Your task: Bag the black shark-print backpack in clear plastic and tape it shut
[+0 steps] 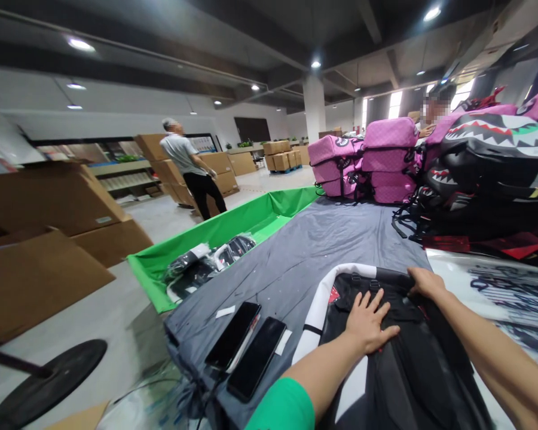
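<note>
In the head view, the person's left hand [370, 322] lies open, its fingers spread and the palm pressed flat on a black backpack [401, 388], apparently to keep the bag steady on the surface beneath it. The forearm reaches in from the lower edge of the frame, out of a green sleeve [280, 409]. The right hand [425, 282] reaches further, with the arm nearly straight and the fingers curled over the bag's top edge at a dark grab handle [392, 276], seemingly gripping it. The backpack lies on its back at lower centre, with a white strap [316, 313] along its left side.

Left of the bag, two smartphones [233, 335] [255, 358] lie side by side on a grey sheet [305, 263], seemingly placed clear of the hands. Beyond, pink backpacks [388, 158] are piled at upper right beside a shark-mouth backpack [488, 155]. Bagged black items [206, 266] rest on a green cloth [255, 218]. Cardboard boxes [40, 203] stand at left, and a co-worker [186, 164] stands at upper left.
</note>
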The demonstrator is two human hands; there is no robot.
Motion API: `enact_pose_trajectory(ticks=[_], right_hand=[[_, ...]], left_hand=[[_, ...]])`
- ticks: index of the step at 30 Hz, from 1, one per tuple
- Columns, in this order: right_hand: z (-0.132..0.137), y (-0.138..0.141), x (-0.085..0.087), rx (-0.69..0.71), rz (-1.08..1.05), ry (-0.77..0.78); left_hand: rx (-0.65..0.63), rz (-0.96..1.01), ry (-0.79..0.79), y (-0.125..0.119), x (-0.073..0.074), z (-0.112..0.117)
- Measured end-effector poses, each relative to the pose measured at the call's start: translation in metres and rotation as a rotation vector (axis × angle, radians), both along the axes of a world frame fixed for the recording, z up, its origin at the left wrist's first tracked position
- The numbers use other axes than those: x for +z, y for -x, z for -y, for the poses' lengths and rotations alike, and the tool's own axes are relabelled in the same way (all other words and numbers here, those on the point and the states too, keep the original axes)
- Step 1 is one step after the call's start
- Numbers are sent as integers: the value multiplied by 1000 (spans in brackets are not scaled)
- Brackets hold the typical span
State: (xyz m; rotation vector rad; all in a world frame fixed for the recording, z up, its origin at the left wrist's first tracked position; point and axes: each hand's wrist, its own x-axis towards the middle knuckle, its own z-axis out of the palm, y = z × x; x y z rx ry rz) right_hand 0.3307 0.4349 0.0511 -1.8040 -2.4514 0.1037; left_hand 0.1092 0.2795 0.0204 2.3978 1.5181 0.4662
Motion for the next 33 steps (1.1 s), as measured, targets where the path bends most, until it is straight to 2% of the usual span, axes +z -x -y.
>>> enact_pose_trajectory(ticks=[3, 5, 7, 9, 10, 12, 13, 16, 17, 18, 19, 22, 23, 24, 26, 30, 33], right_hand=[[38, 5, -3, -21, -7, -65], [85, 4, -4, -17, -11, -76], [144, 3, -2, 40, -36, -52], [204, 8, 3, 206, -100, -59], [229, 15, 5, 354, -126, -91], [258, 34, 5, 646, -100, -151], [262, 44, 1, 692, -53, -184], [244, 65, -26, 519, 22, -292], [236, 68, -37, 479, 19, -303], [229, 69, -48, 464, 8, -303], [224, 70, -57, 471, -10, -306], [220, 70, -74, 480, -57, -350], [222, 70, -76, 476, -73, -370], [222, 70, -77, 470, -90, -391], [222, 71, -76, 466, -127, -426], [216, 66, -63, 448, -232, -487], [226, 65, -35, 466, -337, -540]], left_hand=[[55, -36, -106, -2, -7, -8], [72, -61, -158, -4, -11, -8], [65, -77, -193, -6, -14, -6], [63, -62, -224, -8, -15, -6], [72, -31, -238, -8, -14, -7], [111, 64, -249, -7, -11, -10], [130, 110, -245, -6, -8, -11], [133, 177, -218, 3, 11, -5], [100, 177, -209, 6, 19, 3], [13, 173, -195, 10, 28, 15], [-139, 161, -168, 13, 37, 29], [-758, 48, -52, 20, 53, 85], [-878, -10, -46, 21, 52, 102], [-931, -69, -64, 20, 49, 115], [-903, -175, -142, 17, 35, 130], [-881, -314, -215, 8, 2, 122], [-781, -346, -233, 6, -9, 113]])
